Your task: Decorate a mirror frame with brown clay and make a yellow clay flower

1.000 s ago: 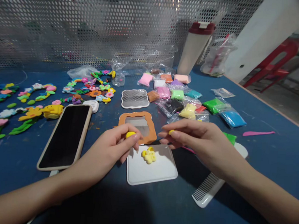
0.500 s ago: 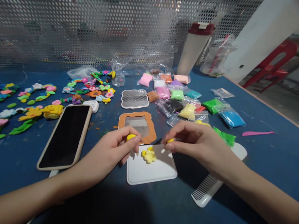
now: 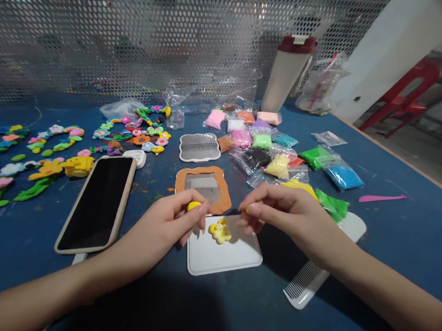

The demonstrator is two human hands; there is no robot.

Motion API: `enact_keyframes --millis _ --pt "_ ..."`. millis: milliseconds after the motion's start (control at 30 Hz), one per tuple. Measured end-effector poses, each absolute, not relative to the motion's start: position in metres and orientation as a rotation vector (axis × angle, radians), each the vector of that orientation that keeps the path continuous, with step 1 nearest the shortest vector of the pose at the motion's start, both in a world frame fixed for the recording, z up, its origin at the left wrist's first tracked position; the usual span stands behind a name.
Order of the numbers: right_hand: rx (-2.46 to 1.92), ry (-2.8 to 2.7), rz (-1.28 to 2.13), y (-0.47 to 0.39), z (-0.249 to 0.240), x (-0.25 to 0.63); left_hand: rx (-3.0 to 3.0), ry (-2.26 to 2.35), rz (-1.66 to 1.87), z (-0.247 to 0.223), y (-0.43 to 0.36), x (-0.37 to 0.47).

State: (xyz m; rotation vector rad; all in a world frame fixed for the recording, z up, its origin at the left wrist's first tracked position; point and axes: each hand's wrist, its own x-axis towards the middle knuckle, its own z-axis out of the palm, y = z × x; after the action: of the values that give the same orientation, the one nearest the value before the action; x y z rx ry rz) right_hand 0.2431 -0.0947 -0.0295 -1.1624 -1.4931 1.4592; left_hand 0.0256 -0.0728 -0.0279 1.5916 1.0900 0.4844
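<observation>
Pinched between thumb and fingers of my left hand point(image 3: 177, 218) is a lump of yellow clay point(image 3: 193, 205). My right hand point(image 3: 278, 210) is closed in a pinch over a small bit of yellow clay point(image 3: 248, 210), mostly covered by the fingertips. Between the hands lies a white rectangular board point(image 3: 224, 261), carrying a pale yellow flower-shaped clay piece point(image 3: 221, 234) with brighter yellow bits at its upper left. Just behind the board is a mirror frame point(image 3: 223, 188) coated in orange-brown clay. A white comb point(image 3: 305, 287) lies partly beneath my right forearm.
A phone point(image 3: 99, 202) rests left of my left hand, beside several colourful clay figures point(image 3: 48, 168). Bags of coloured clay point(image 3: 259, 160) spread behind my right hand. A tumbler point(image 3: 288, 74) stands at the back; a pink tool point(image 3: 381, 198) lies right. A small white-rimmed mirror point(image 3: 199, 148) sits behind the frame.
My right fingers have curled further round the small yellow bit, which shows less now. My left hand stays nearly still with its lump. The flower piece has not moved on the board.
</observation>
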Motion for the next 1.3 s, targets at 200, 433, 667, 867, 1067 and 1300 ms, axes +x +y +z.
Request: enact_keyframes --millis 200,433,667,867,1067,1300 --pt "-1.108 -1.516 1.47 -0.0928 -0.0286 0.2434 1.589 1.082 0.474 -0.0285 -0.0727 0.0249" --pt "-1.237 -1.665 1.314 -0.0957 -0.0227 0.2413 1.586 1.078 0.468 -0.0271 -0.0753 0.0238" --pt "-1.333 -1.8 1.158 -0.0953 -0.025 0.2422 1.569 1.093 0.457 -0.0262 -0.0745 0.0263" --pt "-1.402 -1.965 1.064 -0.096 -0.0241 0.2439 1.589 1.095 0.451 -0.0251 -0.0755 0.0244" --pt "-1.313 -2.236 0.798 -0.0942 -0.0289 0.243 1.585 1.088 0.444 -0.0242 -0.0763 0.0255" --pt "-1.306 -2.359 0.72 -0.0929 -0.0325 0.2432 1.576 1.104 0.436 -0.0241 -0.0748 0.029"
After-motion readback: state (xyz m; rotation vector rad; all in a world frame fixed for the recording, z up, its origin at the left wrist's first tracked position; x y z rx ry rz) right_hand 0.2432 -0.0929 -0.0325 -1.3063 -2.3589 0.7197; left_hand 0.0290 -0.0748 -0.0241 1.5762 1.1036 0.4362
